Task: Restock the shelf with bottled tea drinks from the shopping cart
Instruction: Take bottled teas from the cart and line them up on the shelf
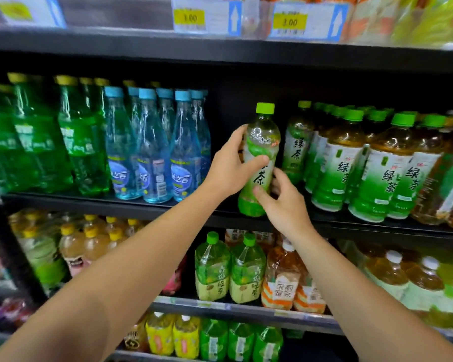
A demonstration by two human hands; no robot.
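Gripping tea bottle (260, 158), both hands' grip mid-body

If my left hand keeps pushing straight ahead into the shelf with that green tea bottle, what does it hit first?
Probably nothing soon. The left hand and the right hand hold the green tea bottle before a dark gap between the blue bottles and the green tea row. How deep the gap runs is unclear.
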